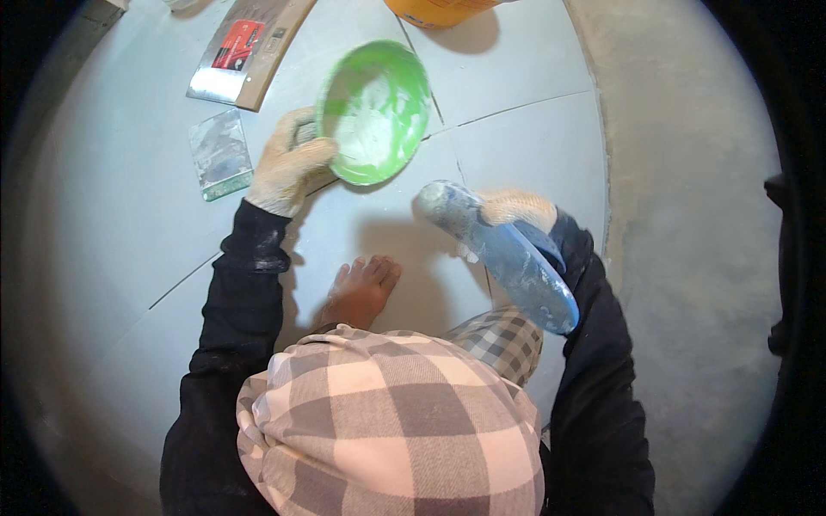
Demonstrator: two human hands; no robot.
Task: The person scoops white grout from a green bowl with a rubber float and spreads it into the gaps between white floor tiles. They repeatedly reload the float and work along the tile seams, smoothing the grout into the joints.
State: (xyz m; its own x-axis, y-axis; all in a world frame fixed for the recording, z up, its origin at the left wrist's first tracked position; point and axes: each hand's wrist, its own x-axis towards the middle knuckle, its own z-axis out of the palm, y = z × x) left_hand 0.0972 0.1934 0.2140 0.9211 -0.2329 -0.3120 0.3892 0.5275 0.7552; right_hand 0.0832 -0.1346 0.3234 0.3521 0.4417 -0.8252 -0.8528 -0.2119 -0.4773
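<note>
In my gloved left hand [292, 163] is a green bowl [417, 95], tilted so that its inside shows. White paste or residue smears the bowl's inner wall and bottom. My right hand [519, 209], also in a pale knit glove, is closed round a blue slipper [525, 275] dusted with whitish powder. The slipper slants across the space in front of my right forearm, its strap beside my hand. Some of my right fingers are hidden behind it. Below the bowl, my bare foot [366, 288] rests on the tiles.
Left of my left hand lies a small scraper [220, 155] with a smeared blade. A wide putty knife [219, 84] with a red label lies beyond it. An orange bucket [439, 10] stands at the far edge. Pale tiles [516, 77] meet rough concrete [688, 172] at right.
</note>
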